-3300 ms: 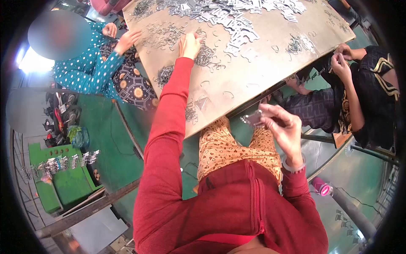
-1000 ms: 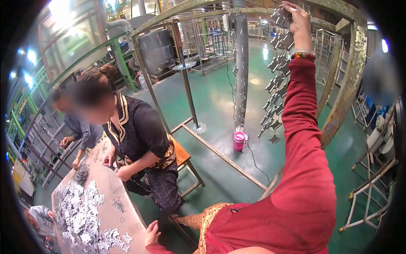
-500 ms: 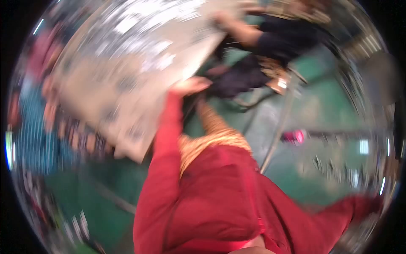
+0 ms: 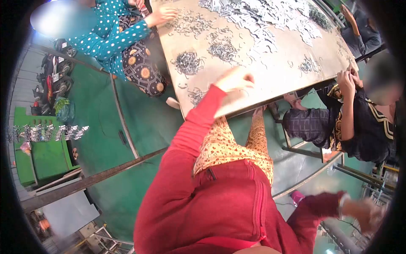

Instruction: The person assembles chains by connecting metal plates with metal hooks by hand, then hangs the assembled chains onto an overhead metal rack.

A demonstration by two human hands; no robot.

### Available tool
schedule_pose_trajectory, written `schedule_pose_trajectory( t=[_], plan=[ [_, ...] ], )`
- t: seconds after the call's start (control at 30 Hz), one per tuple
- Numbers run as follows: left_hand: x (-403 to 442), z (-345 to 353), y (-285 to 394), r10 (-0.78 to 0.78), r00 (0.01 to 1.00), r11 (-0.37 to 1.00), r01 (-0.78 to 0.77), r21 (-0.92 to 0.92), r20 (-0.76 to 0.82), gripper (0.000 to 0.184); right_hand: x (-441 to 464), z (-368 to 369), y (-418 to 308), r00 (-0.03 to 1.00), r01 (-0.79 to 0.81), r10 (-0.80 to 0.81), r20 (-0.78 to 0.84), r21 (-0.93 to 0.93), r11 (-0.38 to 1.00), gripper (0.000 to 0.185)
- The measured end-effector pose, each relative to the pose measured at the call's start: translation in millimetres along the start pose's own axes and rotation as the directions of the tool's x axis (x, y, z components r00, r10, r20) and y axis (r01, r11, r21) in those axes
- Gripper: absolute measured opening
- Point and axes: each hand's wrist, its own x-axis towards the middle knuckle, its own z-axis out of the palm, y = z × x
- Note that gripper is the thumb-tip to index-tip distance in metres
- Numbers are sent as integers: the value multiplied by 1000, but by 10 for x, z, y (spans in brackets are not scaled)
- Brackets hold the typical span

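Observation:
My left hand (image 4: 234,79) is over the near edge of a table (image 4: 270,80) topped with brown board, its fingers curled and slightly smeared. Whatever they may hold is hidden. Small curved metal pieces lie near it in a dark pile (image 4: 187,63), another pile (image 4: 223,50) and a loose cluster (image 4: 196,96) by the corner. A small group of these pieces (image 4: 310,64) lies further right. My right hand (image 4: 366,211) is out at the lower right, away from the table, and too blurred to show its fingers.
A large heap of flat grey metal pieces (image 4: 264,21) covers the table's far part. A co-worker in dotted teal (image 4: 110,38) sits at the left, another in black (image 4: 359,127) at the right, a third (image 4: 361,36) further back. A metal rail (image 4: 93,180) crosses the green floor.
The view has swung and sharpened, so the table now sits higher and further right. My left hand is now over the tabletop rather than at its edge. My right hand has come into view.

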Motion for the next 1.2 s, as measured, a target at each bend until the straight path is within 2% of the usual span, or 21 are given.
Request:
schedule_pose_trajectory(
  t=[0.03, 0.1, 0.13, 0.2, 0.3, 0.43, 0.53, 0.57, 0.7, 0.73, 0.8, 0.87, 0.9, 0.93, 0.97, 1.0, 1.07, 1.1, 1.13, 1.17, 1.2],
  plan=[
    [-49, -205, -143, -73, 982, 997, 74, -2, -174, 20, -1, 172, -104, 1000, 13, -12, -10, 48, 999, 8],
    [-135, -568, -130, -119, 871, 980, 180, 85, -476, 17, -13, 477, -291, 999, 35, -33, -18, 121, 992, 8],
    [-142, -714, -58, -107, 833, 970, 208, 128, -543, 14, -34, 609, -378, 999, 37, -34, -24, 157, 987, 8],
    [-60, -944, 33, -83, 828, 941, 248, 230, -554, 13, -116, 893, -574, 1000, 0, -2, 9, 242, 970, 9],
    [214, -1101, -113, 27, 874, 904, 186, 386, -484, 12, -311, 1153, -824, 966, -247, 182, 183, 443, 862, 9],
    [577, -1237, -244, 76, 931, 762, 177, 623, -358, 17, -472, 1264, -791, 934, -299, 167, 316, 434, 850, 11],
    [750, -1248, -262, -97, 963, 765, 234, 600, -252, 14, -512, 1262, -743, 917, -321, 177, 358, 397, 860, 13],
    [773, -1212, -247, -112, 974, 721, 218, 658, -199, 14, -513, 1259, -736, 911, -332, 183, 370, 392, 858, 13],
    [798, -1069, -421, -10, 987, 590, 136, 796, -161, 10, -472, 1237, -811, 831, -443, 229, 507, 354, 824, 15],
    [779, -1046, -391, -3, 988, 560, 131, 818, -156, 9, -508, 1284, -820, 826, -461, 204, 525, 422, 781, 16],
    [719, -1024, -322, 11, 990, 498, 115, 859, -138, 8, -586, 1396, -1018, 740, -607, 271, 615, 439, 662, 21],
    [664, -1058, -538, 223, 954, 487, 68, 871, -199, 7, -987, 1624, -1059, 587, -666, 168, 792, 353, 657, 26],
    [629, -1074, -516, 349, 906, 472, 51, 880, -239, 6, -1250, 1763, -1115, 380, -749, 97, 920, 245, 615, 26],
    [598, -1085, -460, 470, 839, 455, 37, 890, -275, 4, -1695, 1949, -1121, 335, -790, -13, 942, 288, 541, 27],
    [554, -1103, -362, 451, 839, 438, 89, 895, -304, 4, -1990, 2068, -1230, 140, -790, -46, 989, 139, 597, 30],
    [515, -1076, -280, 432, 824, 500, 119, 858, -367, 5, -2326, 2201, -1321, 150, -661, -111, 983, 183, 727, 39],
    [405, -1002, -226, 371, 788, 613, 189, 767, -491, 6, -2369, 2305, -1607, 198, -612, -109, 974, 210, 762, 50],
    [373, -1006, -303, 182, 813, 696, 290, 657, -553, 13, -2397, 2371, -1718, 222, -568, -118, 968, 227, 791, 51],
    [334, -976, -367, 12, 787, 855, 311, 414, -616, 13, -2448, 2436, -1822, 244, -523, -128, 961, 242, 817, 53],
    [314, -933, -432, -168, 760, 938, 319, 135, -628, 14, -2609, 2526, -1923, 309, -505, -119, 943, 269, 820, 54],
    [298, -898, -436, -342, 736, 937, 311, -156, -584, 14, -2840, 2621, -2007, 373, -484, -108, 922, 292, 825, 55]
  ],
)
